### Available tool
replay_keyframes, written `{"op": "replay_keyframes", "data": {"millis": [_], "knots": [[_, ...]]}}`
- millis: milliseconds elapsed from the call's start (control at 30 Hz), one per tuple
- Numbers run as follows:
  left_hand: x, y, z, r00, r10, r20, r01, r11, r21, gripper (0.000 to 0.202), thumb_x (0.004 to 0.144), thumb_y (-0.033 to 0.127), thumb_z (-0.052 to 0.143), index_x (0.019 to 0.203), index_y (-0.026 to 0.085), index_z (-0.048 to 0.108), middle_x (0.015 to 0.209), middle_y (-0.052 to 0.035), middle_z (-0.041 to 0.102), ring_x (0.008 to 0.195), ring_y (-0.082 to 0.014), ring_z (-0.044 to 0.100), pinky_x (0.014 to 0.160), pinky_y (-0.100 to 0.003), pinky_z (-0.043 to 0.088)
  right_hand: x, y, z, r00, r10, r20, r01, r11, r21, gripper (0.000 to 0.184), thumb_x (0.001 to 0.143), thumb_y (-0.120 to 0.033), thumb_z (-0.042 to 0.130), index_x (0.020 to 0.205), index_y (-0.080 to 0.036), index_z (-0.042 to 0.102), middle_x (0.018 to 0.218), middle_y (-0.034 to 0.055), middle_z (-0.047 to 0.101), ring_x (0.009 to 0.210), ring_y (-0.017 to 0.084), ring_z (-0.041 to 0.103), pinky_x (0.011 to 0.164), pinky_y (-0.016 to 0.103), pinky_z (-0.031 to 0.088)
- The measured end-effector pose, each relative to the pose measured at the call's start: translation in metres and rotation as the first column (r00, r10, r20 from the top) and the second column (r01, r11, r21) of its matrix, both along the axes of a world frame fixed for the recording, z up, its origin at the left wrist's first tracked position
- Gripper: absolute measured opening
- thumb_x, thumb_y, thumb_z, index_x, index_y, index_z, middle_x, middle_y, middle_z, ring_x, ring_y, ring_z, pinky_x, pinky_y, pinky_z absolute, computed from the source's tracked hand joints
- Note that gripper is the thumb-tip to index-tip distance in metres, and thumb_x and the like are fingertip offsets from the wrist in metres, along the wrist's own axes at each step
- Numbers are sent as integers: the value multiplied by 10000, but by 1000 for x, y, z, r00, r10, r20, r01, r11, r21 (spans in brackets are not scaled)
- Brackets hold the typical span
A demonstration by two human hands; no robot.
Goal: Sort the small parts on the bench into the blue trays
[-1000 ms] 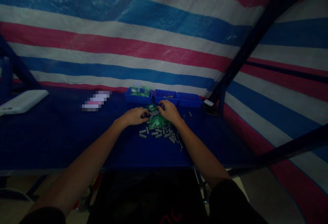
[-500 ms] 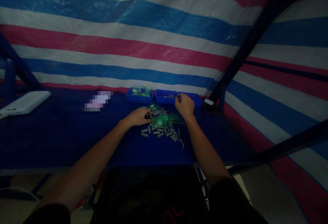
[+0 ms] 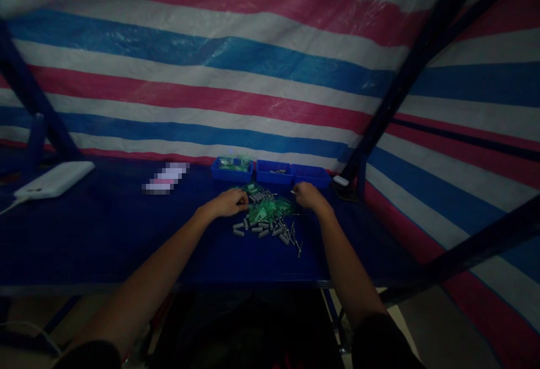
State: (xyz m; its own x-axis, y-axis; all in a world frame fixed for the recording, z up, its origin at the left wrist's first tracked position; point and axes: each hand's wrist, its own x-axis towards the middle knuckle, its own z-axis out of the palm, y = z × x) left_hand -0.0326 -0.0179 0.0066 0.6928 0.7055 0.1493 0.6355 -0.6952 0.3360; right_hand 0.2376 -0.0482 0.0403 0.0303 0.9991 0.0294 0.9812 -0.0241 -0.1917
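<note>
A heap of small green parts (image 3: pixel 266 208) and several short grey metal cylinders (image 3: pixel 257 227) lies on a dark blue table (image 3: pixel 105 228), with thin metal pins (image 3: pixel 292 238) at its right edge. My left hand (image 3: pixel 228 202) rests at the heap's left side, fingers curled onto the green parts. My right hand (image 3: pixel 307 195) sits just right of the heap, fingers pinched together on something too small to name. Three blue trays (image 3: pixel 270 171) stand in a row just behind the heap.
A white flat device (image 3: pixel 54 179) lies at the table's far left, and a blurred pink-white item (image 3: pixel 165 178) sits left of the trays. A striped red, white and blue tarp (image 3: pixel 236 82) hangs behind. Dark metal frame bars (image 3: pixel 392 104) slant at right.
My right hand went from the heap up to the middle tray and has come back down beside the heap. The left hand stayed put. The view tilted slightly downward.
</note>
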Motion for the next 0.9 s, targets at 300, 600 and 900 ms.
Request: {"op": "replay_keyframes", "data": {"millis": [300, 600, 900], "knots": [[2, -3, 7, 957, 122, 263, -114, 992, -45, 206, 780, 312, 466, 846, 146, 570, 767, -42, 601, 678, -153, 542, 633, -244, 392, -49, 36, 29, 976, 154, -156, -42, 828, 559, 420, 834, -426, 444, 1119, -128, 518, 1068, 132, 539, 922, 201, 541, 796, 303, 406], [14, -5, 6, 880, 204, 428, -161, 978, -135, 427, 843, 447, 273, 721, 150, 553, 651, -11, 561, 653, -155, 524, 616, -248, 374, -93, -16, -15, 800, 597, -65, -485, 706, 516, 178, 818, -228, 488, 969, -162, 557, 869, 47, 595, 798, 142, 541, 728, 247, 390], [5, -1, 1, 945, 129, 300, -179, 973, 144, 325, 870, 295, 313, 991, 170, 588, 804, -44, 554, 772, -172, 494, 755, -300, 387, -85, 5, 14, 959, 276, -72, -193, 816, 545, 334, 902, -382, 302, 1011, -192, 554, 941, 74, 628, 887, 185, 574, 763, 280, 391]]}}
